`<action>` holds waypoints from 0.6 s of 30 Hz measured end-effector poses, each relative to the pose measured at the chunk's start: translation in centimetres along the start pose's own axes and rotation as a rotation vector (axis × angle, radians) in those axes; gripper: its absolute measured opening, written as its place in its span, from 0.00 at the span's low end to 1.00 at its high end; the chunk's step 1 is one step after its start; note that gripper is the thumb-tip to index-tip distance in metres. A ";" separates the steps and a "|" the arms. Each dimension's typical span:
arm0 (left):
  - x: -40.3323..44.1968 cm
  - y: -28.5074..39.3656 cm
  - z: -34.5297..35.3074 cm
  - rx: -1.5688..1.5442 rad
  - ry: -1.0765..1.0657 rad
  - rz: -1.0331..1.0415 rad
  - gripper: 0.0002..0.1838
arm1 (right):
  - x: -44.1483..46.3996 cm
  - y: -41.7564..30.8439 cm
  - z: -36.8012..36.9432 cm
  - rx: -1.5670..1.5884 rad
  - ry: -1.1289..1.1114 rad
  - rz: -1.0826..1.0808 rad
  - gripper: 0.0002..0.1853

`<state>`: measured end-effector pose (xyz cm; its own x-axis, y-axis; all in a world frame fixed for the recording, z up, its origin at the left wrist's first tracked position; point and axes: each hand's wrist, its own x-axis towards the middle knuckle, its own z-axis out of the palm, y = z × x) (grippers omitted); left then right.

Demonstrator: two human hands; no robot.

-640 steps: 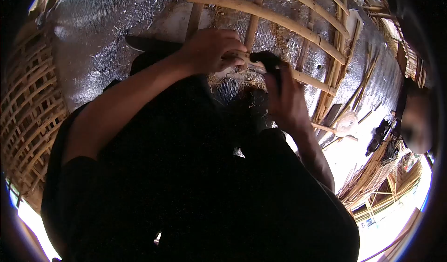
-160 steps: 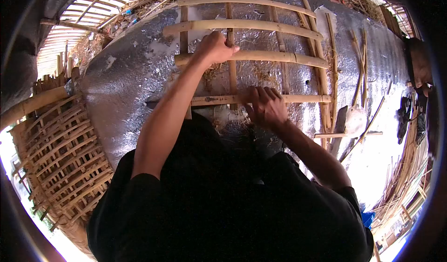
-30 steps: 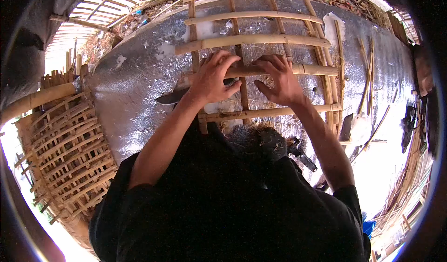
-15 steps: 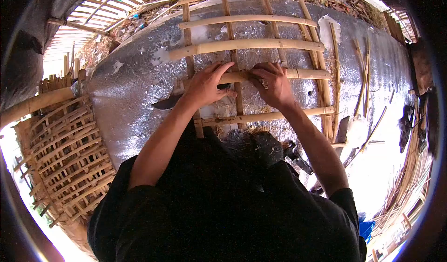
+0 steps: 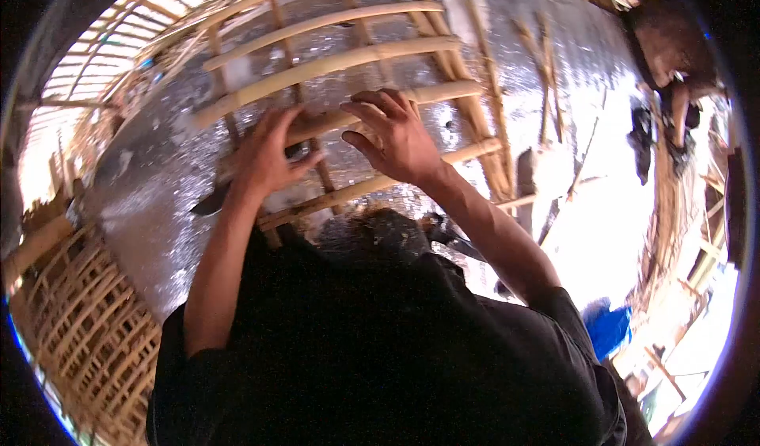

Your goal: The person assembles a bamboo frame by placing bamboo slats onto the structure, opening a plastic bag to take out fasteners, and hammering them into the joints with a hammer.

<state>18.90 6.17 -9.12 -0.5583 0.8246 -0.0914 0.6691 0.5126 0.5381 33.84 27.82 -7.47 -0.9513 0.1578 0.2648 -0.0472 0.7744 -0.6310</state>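
A bamboo lattice (image 5: 340, 62) of pale crosswise strips over narrower lengthwise ones lies on a shiny silver sheet. My left hand (image 5: 273, 153) is at the left part of one crosswise strip (image 5: 321, 127), its thumb and fingers apart on either side. My right hand (image 5: 392, 139) is over the same strip farther right, fingers spread and holding nothing. A dark knife blade (image 5: 210, 200) shows left of my left forearm; its handle is mostly hidden by the hand. The nearest crosswise strip (image 5: 360, 187) runs below both hands.
A woven bamboo panel (image 5: 87, 311) stands at lower left. Loose thin sticks (image 5: 546, 74) lie on the sheet at right. A blue plastic item (image 5: 608, 327) is at lower right. At the far right, what looks like another person's limb (image 5: 679, 113) shows beside dark objects.
The view has swung right, so the lattice appears farther left. My right hand has loosened from the strip and spread its fingers. My left hand stays near the strip.
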 end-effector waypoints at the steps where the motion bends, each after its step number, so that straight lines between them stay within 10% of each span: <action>1: 0.1 -0.5 0.3 0.038 0.027 0.044 0.46 | -0.8 -0.1 -2.1 -0.017 0.066 0.045 0.19; 8: 0.4 -0.4 0.5 -0.054 0.133 0.051 0.26 | -16.1 9.4 -16.8 -0.388 0.499 0.657 0.07; 10: 0.6 -0.8 0.8 -0.047 0.172 0.058 0.23 | -23.1 15.1 -19.9 -0.647 0.147 0.624 0.13; 12: 0.8 -0.3 0.8 -0.056 0.229 0.082 0.17 | -22.6 13.4 -19.7 -0.283 0.173 1.121 0.13; 14: 1.0 -0.1 1.0 -0.071 0.304 0.129 0.14 | -24.1 16.4 -19.6 -0.635 -0.191 1.057 0.10; 15: 0.9 -0.1 1.2 -0.084 0.261 0.114 0.13 | -25.7 17.4 -18.5 -0.756 0.025 0.809 0.08; 18: 0.3 0.6 0.6 -0.024 0.219 0.061 0.10 | -35.1 31.2 -17.5 -1.463 -0.822 0.609 0.11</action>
<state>19.40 6.82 -9.33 -0.6119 0.7810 0.1245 0.6946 0.4555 0.5569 71.13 57.14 -23.67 -0.6437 0.6393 -0.4207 0.1813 0.6614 0.7278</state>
